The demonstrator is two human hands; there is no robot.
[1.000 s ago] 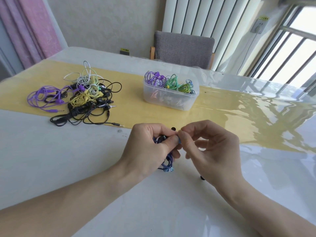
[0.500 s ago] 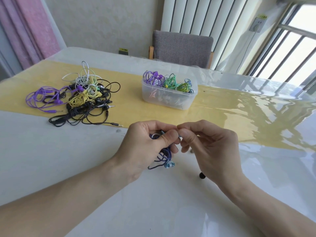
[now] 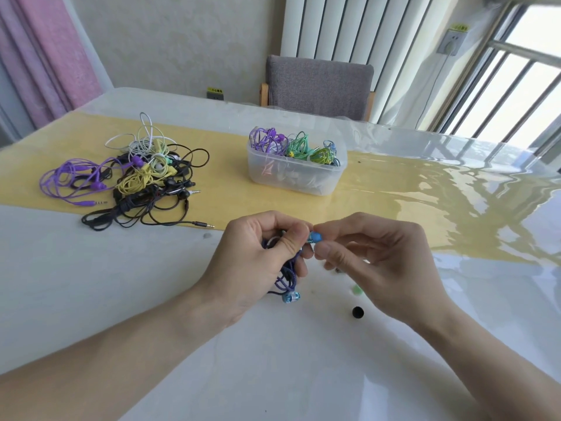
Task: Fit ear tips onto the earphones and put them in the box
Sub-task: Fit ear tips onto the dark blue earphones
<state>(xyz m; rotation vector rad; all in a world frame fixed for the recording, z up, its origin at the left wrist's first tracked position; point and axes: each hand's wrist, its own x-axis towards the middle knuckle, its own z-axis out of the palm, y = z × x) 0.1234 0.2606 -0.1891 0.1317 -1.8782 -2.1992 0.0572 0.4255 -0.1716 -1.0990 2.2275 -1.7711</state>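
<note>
My left hand (image 3: 258,262) grips a bundled dark purple earphone cord (image 3: 287,273) and pinches one blue earbud near its tip. My right hand (image 3: 373,262) pinches a blue ear tip (image 3: 315,237) at that earbud's end, fingertips meeting the left thumb. The second blue earbud (image 3: 291,297) hangs below my left hand just above the table. A clear plastic box (image 3: 296,174) with several coiled earphones stands behind the hands. Loose ear tips lie on the table: a black one (image 3: 358,312) and a green one (image 3: 355,289).
A tangled pile of earphones (image 3: 136,177) in purple, yellow, white and black lies at the left on the yellow table runner (image 3: 227,165). A grey chair (image 3: 318,83) stands behind the glossy white table (image 3: 91,284). A window is at the right.
The blue ear tip now shows between both hands' fingertips at the earbud's end; my right hand has opened slightly. The hanging earbud has dropped a little lower.
</note>
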